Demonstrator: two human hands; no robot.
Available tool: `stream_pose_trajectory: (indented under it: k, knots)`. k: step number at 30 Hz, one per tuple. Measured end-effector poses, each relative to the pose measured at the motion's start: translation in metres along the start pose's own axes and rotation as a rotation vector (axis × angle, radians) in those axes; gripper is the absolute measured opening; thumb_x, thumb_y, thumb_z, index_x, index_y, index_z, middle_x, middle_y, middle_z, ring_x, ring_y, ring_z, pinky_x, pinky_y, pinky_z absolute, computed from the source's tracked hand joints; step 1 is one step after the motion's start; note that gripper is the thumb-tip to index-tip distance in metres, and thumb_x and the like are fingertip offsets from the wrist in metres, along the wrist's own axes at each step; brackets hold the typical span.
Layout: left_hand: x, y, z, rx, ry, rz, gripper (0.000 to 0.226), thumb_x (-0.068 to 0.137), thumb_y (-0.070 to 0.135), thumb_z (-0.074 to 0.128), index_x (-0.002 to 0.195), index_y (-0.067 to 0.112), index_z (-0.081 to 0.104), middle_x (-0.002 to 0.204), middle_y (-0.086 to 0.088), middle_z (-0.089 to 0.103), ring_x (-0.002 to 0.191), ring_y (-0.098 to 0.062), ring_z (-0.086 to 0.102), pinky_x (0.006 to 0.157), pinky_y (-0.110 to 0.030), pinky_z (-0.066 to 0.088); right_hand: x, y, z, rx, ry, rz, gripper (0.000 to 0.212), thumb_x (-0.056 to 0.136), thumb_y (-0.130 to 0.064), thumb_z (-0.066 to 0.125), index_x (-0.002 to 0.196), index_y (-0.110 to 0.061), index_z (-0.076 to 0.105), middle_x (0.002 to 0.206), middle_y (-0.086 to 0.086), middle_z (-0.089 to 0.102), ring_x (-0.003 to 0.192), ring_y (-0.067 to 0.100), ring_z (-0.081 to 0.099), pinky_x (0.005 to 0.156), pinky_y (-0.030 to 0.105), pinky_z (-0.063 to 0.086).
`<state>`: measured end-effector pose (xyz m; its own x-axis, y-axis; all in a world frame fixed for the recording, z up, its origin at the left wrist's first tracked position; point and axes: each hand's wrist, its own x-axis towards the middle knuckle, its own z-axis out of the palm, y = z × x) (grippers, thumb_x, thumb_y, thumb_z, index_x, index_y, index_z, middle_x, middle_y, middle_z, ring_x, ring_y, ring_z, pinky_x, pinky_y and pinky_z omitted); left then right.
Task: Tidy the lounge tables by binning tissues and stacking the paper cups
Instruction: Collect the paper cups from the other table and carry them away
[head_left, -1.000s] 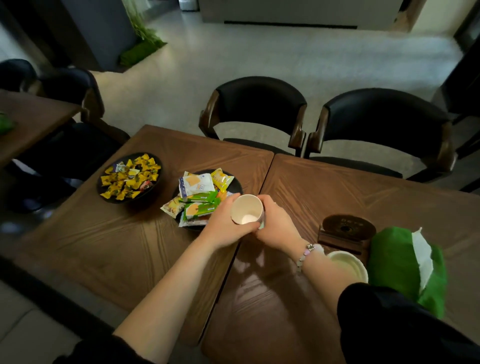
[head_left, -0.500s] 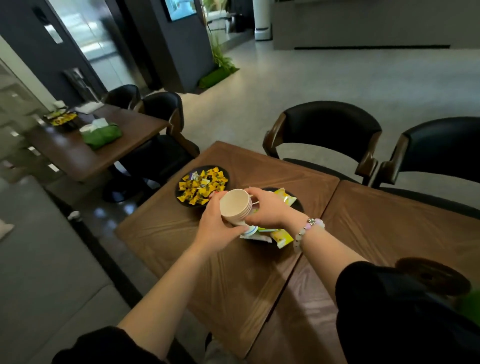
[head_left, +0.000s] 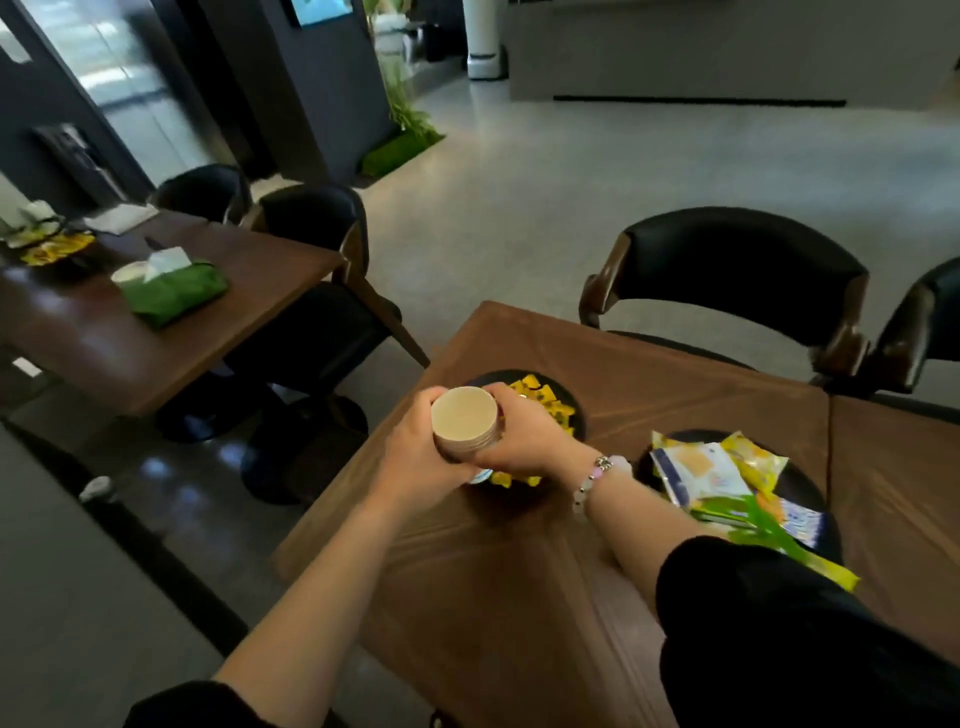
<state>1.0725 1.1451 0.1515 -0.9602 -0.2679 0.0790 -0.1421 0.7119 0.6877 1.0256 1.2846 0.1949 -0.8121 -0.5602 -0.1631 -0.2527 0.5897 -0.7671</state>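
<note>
Nearest the camera, two bare forearms reached out from black sleeves over the brown wooden worktop (head_left: 519, 613), the right wrist wearing a pale bead bracelet (head_left: 597, 480). Both hands were closed round a nested stack of cream paper cups (head_left: 464, 422). The left hand (head_left: 410, 462) wrapped its fingers round the stack's left side and the right hand (head_left: 524, 441) curled round its right side, so the stack was held tilted with its open mouth towards the camera, above the worktop's left part. Just behind the hands lay a round black plate of yellow wrapped sweets (head_left: 558, 408), partly hidden by the right hand. To its right sat a second black plate piled with blue, yellow and green snack packets (head_left: 717, 467). Beyond the worktop's far edge stood two black padded chairs with wooden arms (head_left: 737, 270). Well apart on the left was another dark wooden worktop (head_left: 156, 343) carrying a green fabric tissue pouch (head_left: 176, 296) with a white tissue sticking out. A white paper cup (head_left: 126, 271) stood just beside the pouch, and a blurred dish of yellow sweets (head_left: 54, 250) lay further back.
</note>
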Motion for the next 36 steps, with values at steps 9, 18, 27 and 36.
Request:
stream_pose_trajectory:
  k: [9, 18, 27, 36]
  knots:
    - [0.065, -0.107, -0.087, -0.018, 0.072, -0.044, 0.079, 0.064, 0.020, 0.085, 0.127, 0.017, 0.037, 0.127, -0.001, 0.048, 0.119, -0.019, 0.047, 0.093, -0.032, 0.041, 0.108, -0.064, 0.060, -0.321, -0.032, 0.026, 0.074, 0.078, -0.015, 0.068, 0.142, -0.011, 0.032, 0.139, 0.012, 0.044, 0.128, 0.026, 0.044, 0.103, 0.032, 0.040]
    - [0.119, -0.152, -0.138, 0.000, 0.177, -0.253, 0.085, 0.065, 0.020, 0.085, 0.132, 0.017, 0.033, 0.131, -0.004, 0.046, 0.125, -0.024, 0.045, 0.103, -0.041, 0.042, 0.184, -0.088, 0.039, -0.867, 0.070, -0.130, 0.046, 0.088, -0.015, 0.052, 0.133, -0.014, 0.044, 0.131, 0.007, 0.048, 0.123, 0.025, 0.044, 0.097, 0.034, 0.042]
    - [0.165, -0.169, -0.171, -0.059, 0.382, -0.466, 0.084, 0.065, 0.022, 0.085, 0.130, 0.017, 0.033, 0.130, -0.006, 0.050, 0.122, -0.026, 0.048, 0.101, -0.041, 0.045, 0.234, -0.059, 0.009, -0.838, 0.090, -0.076, 0.042, 0.090, -0.030, 0.047, 0.132, -0.023, 0.046, 0.134, -0.001, 0.045, 0.130, 0.019, 0.039, 0.103, 0.030, 0.036]
    - [0.191, -0.202, -0.210, -0.021, 0.486, -0.472, 0.082, 0.066, 0.021, 0.083, 0.131, 0.014, 0.034, 0.129, -0.007, 0.050, 0.119, -0.027, 0.050, 0.096, -0.038, 0.045, 0.280, -0.105, 0.035, -0.809, 0.116, -0.205, 0.042, 0.091, -0.027, 0.044, 0.132, -0.019, 0.047, 0.134, 0.002, 0.045, 0.129, 0.020, 0.040, 0.101, 0.031, 0.038]
